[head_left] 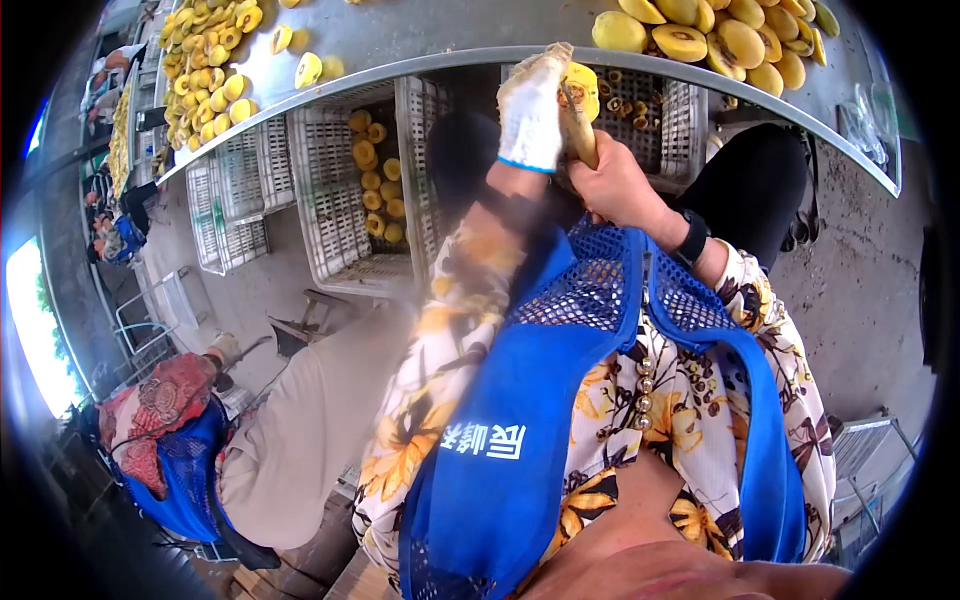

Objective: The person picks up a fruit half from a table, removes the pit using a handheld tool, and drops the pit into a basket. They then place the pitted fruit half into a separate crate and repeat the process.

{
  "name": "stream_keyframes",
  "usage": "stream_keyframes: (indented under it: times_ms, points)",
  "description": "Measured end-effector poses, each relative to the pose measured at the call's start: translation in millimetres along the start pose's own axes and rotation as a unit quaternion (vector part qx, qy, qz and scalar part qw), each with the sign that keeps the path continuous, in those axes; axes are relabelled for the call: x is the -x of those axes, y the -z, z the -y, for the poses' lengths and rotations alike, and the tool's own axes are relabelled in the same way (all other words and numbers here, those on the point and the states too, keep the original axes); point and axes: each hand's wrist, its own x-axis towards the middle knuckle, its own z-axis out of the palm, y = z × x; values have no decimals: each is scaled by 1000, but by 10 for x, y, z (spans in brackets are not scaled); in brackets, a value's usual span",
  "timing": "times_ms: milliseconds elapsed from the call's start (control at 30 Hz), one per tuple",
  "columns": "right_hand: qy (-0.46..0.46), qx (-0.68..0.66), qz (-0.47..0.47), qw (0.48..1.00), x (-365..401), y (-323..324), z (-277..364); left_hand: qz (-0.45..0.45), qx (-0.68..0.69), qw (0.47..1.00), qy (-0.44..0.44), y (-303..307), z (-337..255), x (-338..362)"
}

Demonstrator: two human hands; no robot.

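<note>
My left hand (532, 112), in a white knitted glove with a blue cuff, is closed around a yellow peach half (586, 82) just below the table edge. My bare right hand (622, 180) grips the pale handle of a pitting knife (579, 137). The tool's narrow metal end touches the cut face of the peach, near its centre. The exact shape of the tip is hard to make out. Part of the fruit is hidden behind the glove and the tool.
The metal table (430, 28) bears piled peach halves (205, 75) at left and more peaches (735, 42) at right. Below stand a crate (410, 110) with peach halves and another crate (683, 128) with dark pits. A co-worker (190, 450) sits at my left.
</note>
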Motion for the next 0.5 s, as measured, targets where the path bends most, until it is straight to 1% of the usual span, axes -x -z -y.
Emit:
stream_keyframes:
  times_ms: [67, 100, 133, 167, 200, 233, 267, 300, 333, 367, 400, 433, 467, 500]
  points:
    - [-31, -69, 37, 996, 36, 7, -15, -18, -19, 1000, -12, -16, -6, 63]
    - [-104, -114, 58, 986, 343, -74, -126, -30, -15, 999, 35, 21, 62, 456]
    - [-101, -144, 82, 981, 250, -82, -47, -28, -12, 1000, 6, 72, 83, 335]
    - [-117, -169, 100, 973, 258, -69, -26, 13, -112, 992, -54, 103, 139, 332]
    - [-126, -159, 94, 975, 267, -50, -49, 42, -213, 969, -122, 124, 160, 327]
    - [-129, -162, 84, 975, 278, -54, -58, 58, -298, 933, -193, 142, 173, 325]
    - [-131, -165, 76, 975, 287, -79, -54, 70, -335, 924, -173, 172, 171, 332]
    - [-133, -168, 69, 974, 291, -94, -59, 66, -253, 961, -95, 155, 175, 341]
    - [-137, -206, 112, 962, 278, -59, -89, 47, -158, 986, -17, 138, 180, 351]
    - [-143, -244, 157, 946, 254, 8, -135, 15, -66, 996, 54, 121, 184, 362]
    - [-150, -282, 200, 926, 242, 54, -173, -20, -45, 989, 137, 14, -54, 369]
    - [-154, -306, 212, 915, 241, 70, -199, -52, -21, 975, 216, -32, -189, 373]
    - [-157, -329, 224, 904, 233, 88, -221, -36, -4, 980, 198, -4, -124, 386]
    - [-160, -354, 234, 891, 231, 88, -238, -31, -4, 988, 154, 57, -9, 412]
